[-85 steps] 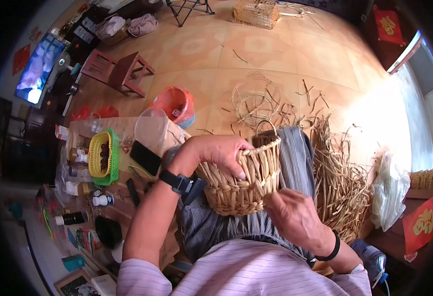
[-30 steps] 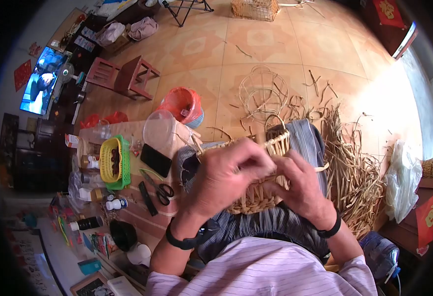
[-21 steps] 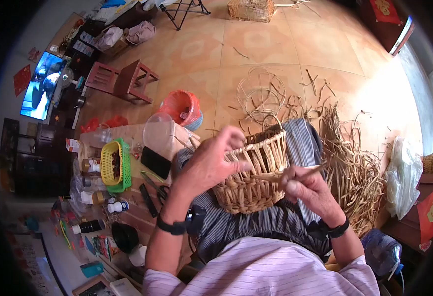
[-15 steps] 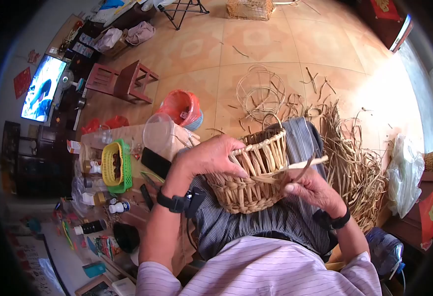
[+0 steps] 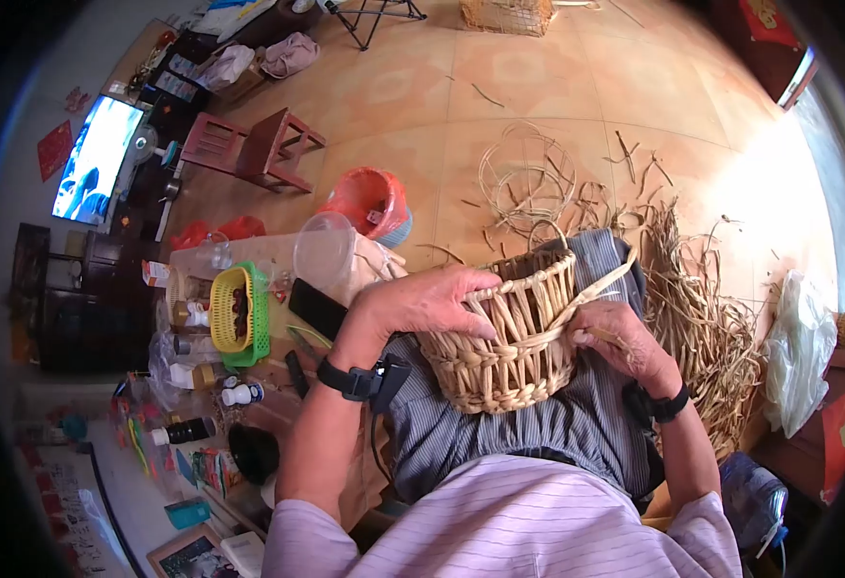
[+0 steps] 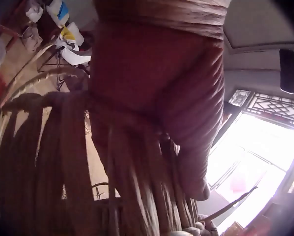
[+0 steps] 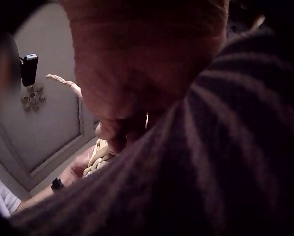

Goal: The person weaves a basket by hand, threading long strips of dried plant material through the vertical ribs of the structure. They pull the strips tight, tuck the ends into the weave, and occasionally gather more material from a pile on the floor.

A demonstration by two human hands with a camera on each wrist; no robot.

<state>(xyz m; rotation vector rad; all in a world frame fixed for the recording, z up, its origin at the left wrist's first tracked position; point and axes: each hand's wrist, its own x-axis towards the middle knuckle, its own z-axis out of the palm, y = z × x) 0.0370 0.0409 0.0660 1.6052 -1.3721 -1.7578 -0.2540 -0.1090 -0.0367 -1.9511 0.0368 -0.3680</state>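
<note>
A woven basket point(image 5: 504, 361) of twisted plant strands, with a small loop handle point(image 5: 547, 234), sits tilted on the lap. My left hand point(image 5: 429, 301) grips its rim, thumb pressed on the outer wall and fingers inside. In the left wrist view the left hand point(image 6: 156, 73) spans the rim above the upright strands point(image 6: 132, 182). At the basket's right side my right hand point(image 5: 624, 337) has curled fingers pinching a thin brown strand. A paler strand point(image 5: 603, 281) sticks up and outward from the wall beside it. The right wrist view is dark; striped cloth hides the right fingertips.
On the left table stand a yellow and green plastic basket point(image 5: 239, 316), a black phone point(image 5: 317, 308) and several bottles. A red-lined bucket point(image 5: 369, 202) stands beyond it. Dried strands point(image 5: 706, 328) lie heaped at right, near a clear plastic bag point(image 5: 800, 352).
Both hands met over the basket a second ago. Since then my left hand has returned to the rim, and my right has moved to the right side, where the pale strand now points upward.
</note>
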